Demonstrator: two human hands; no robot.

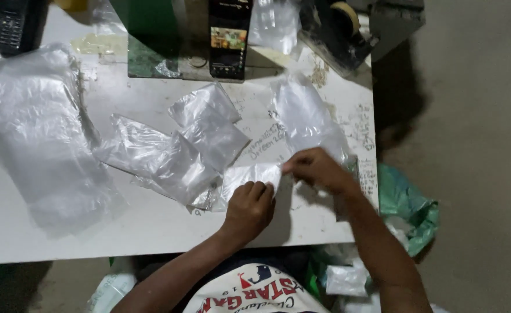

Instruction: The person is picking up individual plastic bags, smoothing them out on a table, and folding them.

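A small clear plastic bag [248, 175] lies flat on the white table [151, 223] near its front edge. My left hand [249, 210] presses down on the bag's near edge with curled fingers. My right hand [316, 168] pinches the bag's right end between thumb and fingers. Just left of this bag lies a loose spread of similar clear bags [177, 148]. Another clear bag [309, 119] lies behind my right hand.
A thick stack of clear plastic [38, 136] covers the table's left side. A phone with a lit screen [230, 37] stands at the back, beside a tape dispenser [339, 29]. A dark handset [11, 24] sits far left. A green bag [409, 206] lies on the floor at right.
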